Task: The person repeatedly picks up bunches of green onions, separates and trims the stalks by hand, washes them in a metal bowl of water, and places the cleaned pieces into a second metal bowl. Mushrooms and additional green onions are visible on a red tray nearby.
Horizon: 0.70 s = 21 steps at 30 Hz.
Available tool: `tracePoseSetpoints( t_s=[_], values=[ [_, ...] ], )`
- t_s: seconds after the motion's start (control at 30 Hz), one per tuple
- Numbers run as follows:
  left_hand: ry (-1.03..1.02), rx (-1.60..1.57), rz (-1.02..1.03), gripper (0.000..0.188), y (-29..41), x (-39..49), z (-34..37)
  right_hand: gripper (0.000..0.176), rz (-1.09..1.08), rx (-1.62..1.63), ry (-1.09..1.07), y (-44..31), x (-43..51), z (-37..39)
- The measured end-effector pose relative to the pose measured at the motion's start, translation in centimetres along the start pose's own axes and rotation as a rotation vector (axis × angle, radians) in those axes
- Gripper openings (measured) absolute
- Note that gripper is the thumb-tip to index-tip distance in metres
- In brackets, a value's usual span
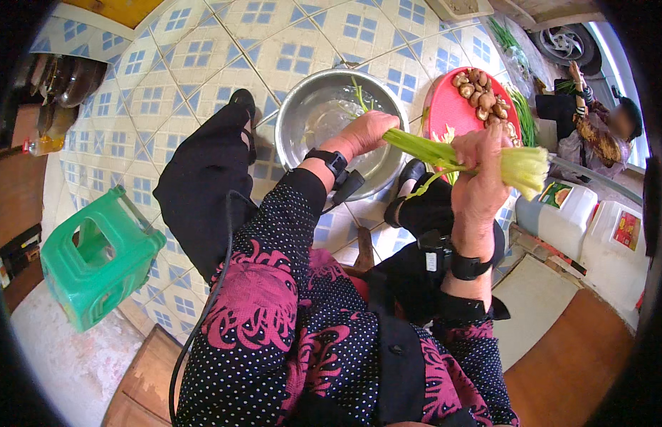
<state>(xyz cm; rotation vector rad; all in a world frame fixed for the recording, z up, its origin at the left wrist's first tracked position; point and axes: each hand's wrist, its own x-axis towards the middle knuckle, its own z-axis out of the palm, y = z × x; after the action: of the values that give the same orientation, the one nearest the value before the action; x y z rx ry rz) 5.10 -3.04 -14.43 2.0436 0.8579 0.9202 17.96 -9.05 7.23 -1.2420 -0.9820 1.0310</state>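
A bunch of celery (419,147) stretches between my two hands, with its pale root end at the right. My left hand (369,129) is closed around the leafy end, above a metal basin (284,131) on the floor. Thin green stems stick out past that hand over the basin, which holds what looks like clear water. My right hand (481,160) grips the stalks close to the base, beside a red plastic basket (440,104). One thin stalk hangs down below the bunch near the right hand. Brown mushrooms (483,96) lie in the basket, along with some pale leafy pieces.
A green plastic stool (104,251) stands at the left. White plastic containers (611,240) are at the right. Long green vegetables (523,115) lie behind the basket. Another person (600,123) sits at the far right, near a wheel (566,45). A black cable (219,283) runs along my left arm.
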Motion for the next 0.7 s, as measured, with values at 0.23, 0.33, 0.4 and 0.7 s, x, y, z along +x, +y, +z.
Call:
tracePoseSetpoints(
  t_s=[0.23,0.33,0.4,0.7],
  values=[
    [-0.095,0.119,-0.102,0.011,-0.1,-1.4,-3.1,0.028,-0.052,-0.064,-0.207,-2.7,2.6,-0.1],
    [-0.175,0.137,-0.259,0.014,-0.4,-2.3,-3.1,0.031,0.005,0.144,-0.166,-2.9,3.2,-0.2],
    [-0.183,0.149,-0.32,0.015,-0.6,-2.9,-2.7,0.032,0.018,0.243,-0.157,-2.9,3.5,-0.4],
    [-0.179,0.164,-0.441,0.013,-1.8,-5.1,0.9,0.02,0.097,0.33,-0.154,-1.6,4.6,-1.5]
  ],
)
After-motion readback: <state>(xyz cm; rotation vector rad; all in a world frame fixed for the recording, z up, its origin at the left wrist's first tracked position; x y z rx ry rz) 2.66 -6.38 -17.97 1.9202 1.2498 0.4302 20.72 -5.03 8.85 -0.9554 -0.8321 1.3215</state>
